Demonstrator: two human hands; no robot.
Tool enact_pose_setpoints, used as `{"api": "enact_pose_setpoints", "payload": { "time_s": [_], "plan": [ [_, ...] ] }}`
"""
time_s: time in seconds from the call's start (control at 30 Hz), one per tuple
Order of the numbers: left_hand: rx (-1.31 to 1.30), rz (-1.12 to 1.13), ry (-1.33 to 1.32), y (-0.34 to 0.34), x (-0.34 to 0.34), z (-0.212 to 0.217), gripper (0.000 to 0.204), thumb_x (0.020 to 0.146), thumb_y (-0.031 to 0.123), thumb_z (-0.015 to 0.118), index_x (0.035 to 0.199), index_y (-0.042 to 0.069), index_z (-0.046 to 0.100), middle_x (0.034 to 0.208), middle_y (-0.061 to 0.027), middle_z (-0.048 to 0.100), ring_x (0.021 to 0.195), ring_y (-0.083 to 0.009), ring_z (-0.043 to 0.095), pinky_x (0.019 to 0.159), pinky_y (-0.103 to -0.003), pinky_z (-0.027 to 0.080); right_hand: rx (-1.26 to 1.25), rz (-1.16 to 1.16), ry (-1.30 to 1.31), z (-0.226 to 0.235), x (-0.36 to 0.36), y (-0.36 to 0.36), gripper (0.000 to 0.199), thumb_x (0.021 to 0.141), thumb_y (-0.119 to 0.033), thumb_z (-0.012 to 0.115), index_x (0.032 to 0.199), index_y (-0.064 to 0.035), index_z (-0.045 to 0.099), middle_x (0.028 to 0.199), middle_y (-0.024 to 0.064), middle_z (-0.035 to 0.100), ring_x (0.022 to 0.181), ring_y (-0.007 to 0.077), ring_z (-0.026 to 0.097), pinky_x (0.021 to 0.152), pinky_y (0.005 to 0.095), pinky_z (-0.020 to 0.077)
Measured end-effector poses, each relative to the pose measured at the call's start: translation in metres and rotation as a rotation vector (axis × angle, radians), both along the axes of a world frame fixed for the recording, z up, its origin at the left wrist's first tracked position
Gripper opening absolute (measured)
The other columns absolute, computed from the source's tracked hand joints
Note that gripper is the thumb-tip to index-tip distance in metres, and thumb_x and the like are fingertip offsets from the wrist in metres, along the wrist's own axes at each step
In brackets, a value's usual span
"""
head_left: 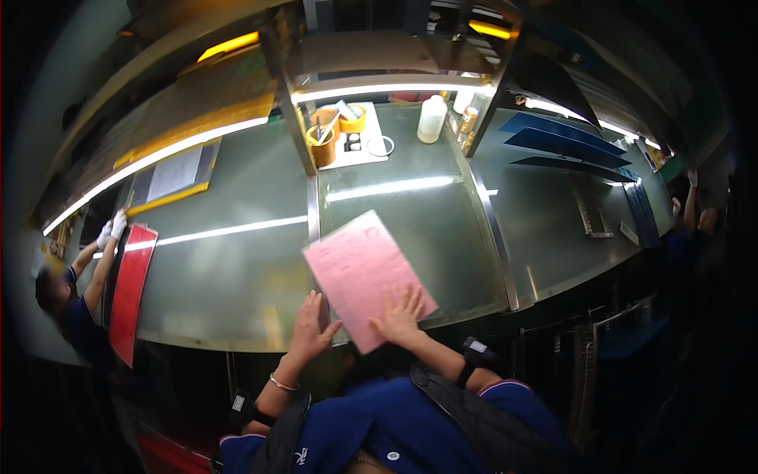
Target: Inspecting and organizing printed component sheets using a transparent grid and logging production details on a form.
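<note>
A pink sheet [355, 268] with a clear margin lies askew at the near edge of the glass-like tabletop, its lower corner by my body. Across its lower right part my right hand [401, 316] rests with fingers spread, holding nothing. My left hand [310, 328] is beside the sheet's lower left edge, thumb apart from the fingers and nothing in it. Whether the left thumb touches the sheet I cannot tell.
Behind the sheet stand a white plastic bottle [431, 120], an orange cup of tools [321, 148] and yellow tape rolls [354, 118]. Metal posts [489, 229] divide the bench. At far left a gloved co-worker [79, 296] handles a red panel [130, 288]; dark blue panels [564, 142] sit right.
</note>
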State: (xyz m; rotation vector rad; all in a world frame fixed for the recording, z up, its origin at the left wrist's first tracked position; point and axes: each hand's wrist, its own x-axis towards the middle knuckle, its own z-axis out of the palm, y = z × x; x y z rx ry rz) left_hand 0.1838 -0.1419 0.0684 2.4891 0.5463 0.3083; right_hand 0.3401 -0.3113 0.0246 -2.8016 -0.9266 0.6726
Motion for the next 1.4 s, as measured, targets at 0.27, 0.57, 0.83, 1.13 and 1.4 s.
{"api": "enact_pose_setpoints", "payload": {
  "time_s": [0.27, 0.57, 0.83, 1.13, 1.4],
  "plan": [
    [0.029, 0.109, 0.244, 0.022, -0.016, -0.037, 0.092, 0.079, 0.055, 0.064, 0.144, 0.001, 0.027, 0.150, -0.0325, 0.011, 0.141, -0.0455, 0.008, 0.110, -0.060, 0.009, 0.376, -0.051, -0.040, 0.010, -0.005, 0.025, 0.069, 0.078, -0.033, 0.069, 0.139, -0.0160, 0.041, 0.143, 0.0318, 0.022, 0.132, 0.0494, 0.021, 0.101, 0.0619, 0.0244],
    [0.265, 0.165, 0.217, 0.081, -0.028, -0.048, 0.066, 0.078, 0.032, 0.069, 0.133, 0.004, 0.046, 0.144, -0.0264, 0.031, 0.136, -0.0430, 0.024, 0.111, -0.056, 0.016, 0.663, -0.066, 0.195, 0.035, 0.117, 0.046, 0.045, 0.083, -0.022, 0.068, 0.122, -0.0015, 0.058, 0.113, 0.0194, 0.063, 0.102, 0.0268, 0.063, 0.089, 0.0350, 0.0498],
    [0.279, 0.038, 0.242, -0.006, -0.033, -0.001, 0.072, 0.066, 0.042, 0.076, 0.121, 0.001, 0.056, 0.136, -0.0208, 0.045, 0.127, -0.0345, 0.042, 0.105, -0.043, 0.036, 0.892, 0.020, -0.028, 0.036, 0.275, 0.253, 0.033, 0.084, -0.024, 0.065, 0.110, -0.0031, 0.064, 0.093, 0.0138, 0.069, 0.084, 0.0235, 0.066, 0.077, 0.0343, 0.0505],
    [0.146, 0.214, 0.208, -0.027, -0.059, -0.007, 0.034, 0.068, 0.017, 0.076, 0.099, 0.005, 0.068, 0.122, -0.0116, 0.060, 0.114, -0.0277, 0.058, 0.091, -0.036, 0.051, 0.885, 0.233, -0.116, 0.050, 0.293, 0.381, 0.027, 0.076, -0.007, 0.063, 0.103, -0.0097, 0.068, 0.090, 0.0099, 0.069, 0.080, 0.0240, 0.067, 0.078, 0.0338, 0.0512],
    [0.021, 0.147, 0.153, 0.002, -0.064, 0.008, 0.032, 0.066, 0.021, 0.078, 0.091, 0.004, 0.069, 0.115, -0.0094, 0.065, 0.107, -0.0255, 0.062, 0.087, -0.034, 0.053, 0.442, 0.451, -0.312, 0.077, 0.307, 0.415, 0.024, 0.084, -0.020, 0.055, 0.099, -0.0081, 0.069, 0.097, 0.0185, 0.067, 0.092, 0.0344, 0.065, 0.082, 0.0432, 0.0502]
  ]
}}
